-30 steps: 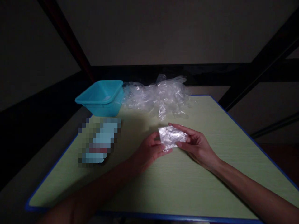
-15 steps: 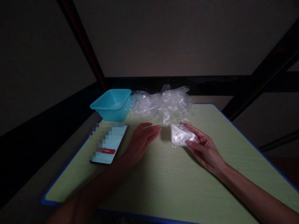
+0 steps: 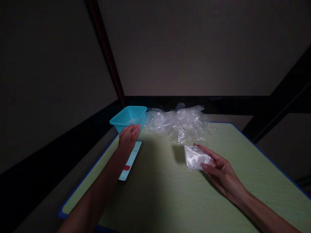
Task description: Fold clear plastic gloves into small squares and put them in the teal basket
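My right hand (image 3: 220,170) pinches a flat, folded clear plastic bag (image 3: 196,158) between thumb and fingers, just above the table. My left hand (image 3: 128,137) is raised at the near side of a turquoise plastic basin (image 3: 115,120), covering part of its front wall. Its fingers are stretched out and hold nothing that I can see. Something whitish lies at the bottom of the basin, too indistinct to name. Beneath my left hand and forearm lies a phone (image 3: 131,160) with its screen lit, partly hidden.
A loose heap of crumpled clear plastic bags (image 3: 178,121) lies along the far edge, to the right of the basin. The pale green table (image 3: 165,191) has a blue rim. Behind it stands a plain wall with dark beams.
My left hand has moved forward and left, from the table's middle to the basin. My right hand still holds the folded bag. The view has tilted up and turned left.
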`<state>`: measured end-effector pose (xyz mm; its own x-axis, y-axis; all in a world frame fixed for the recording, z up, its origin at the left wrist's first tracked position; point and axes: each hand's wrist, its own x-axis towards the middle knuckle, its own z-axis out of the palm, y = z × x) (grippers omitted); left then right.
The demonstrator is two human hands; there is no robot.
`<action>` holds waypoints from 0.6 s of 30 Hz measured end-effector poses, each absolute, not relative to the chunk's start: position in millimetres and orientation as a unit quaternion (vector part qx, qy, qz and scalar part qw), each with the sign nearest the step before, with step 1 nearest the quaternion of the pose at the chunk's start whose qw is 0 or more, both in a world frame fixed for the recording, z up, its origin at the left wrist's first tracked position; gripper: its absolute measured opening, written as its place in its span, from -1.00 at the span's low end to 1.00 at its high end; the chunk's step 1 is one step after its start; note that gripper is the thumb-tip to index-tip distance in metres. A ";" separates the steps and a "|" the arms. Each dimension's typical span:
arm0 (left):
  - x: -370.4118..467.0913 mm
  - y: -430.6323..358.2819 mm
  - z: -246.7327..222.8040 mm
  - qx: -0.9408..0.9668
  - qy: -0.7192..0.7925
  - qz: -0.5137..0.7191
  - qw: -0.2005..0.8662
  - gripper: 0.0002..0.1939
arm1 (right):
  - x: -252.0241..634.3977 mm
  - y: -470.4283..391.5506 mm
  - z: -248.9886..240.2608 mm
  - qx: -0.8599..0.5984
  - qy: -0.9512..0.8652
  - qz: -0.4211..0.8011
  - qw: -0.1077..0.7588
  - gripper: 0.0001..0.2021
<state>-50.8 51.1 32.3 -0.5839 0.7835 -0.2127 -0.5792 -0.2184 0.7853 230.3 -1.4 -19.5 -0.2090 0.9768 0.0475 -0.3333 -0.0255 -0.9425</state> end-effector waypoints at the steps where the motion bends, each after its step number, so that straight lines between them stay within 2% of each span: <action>1: -52.0 51.8 30.9 0.112 0.447 0.772 0.439 -0.85 | 230.9 -1.1 -19.9 -0.352 -0.467 0.622 0.521 -0.53; 13: -69.8 50.5 15.6 0.080 0.481 0.783 0.386 -0.78 | 229.9 -0.1 -15.9 -0.434 -0.471 0.581 0.502 -0.57; 18: -78.1 51.7 9.7 0.070 0.483 0.787 0.378 -0.82 | 231.9 3.8 -16.0 -0.463 -0.450 0.589 0.485 -0.56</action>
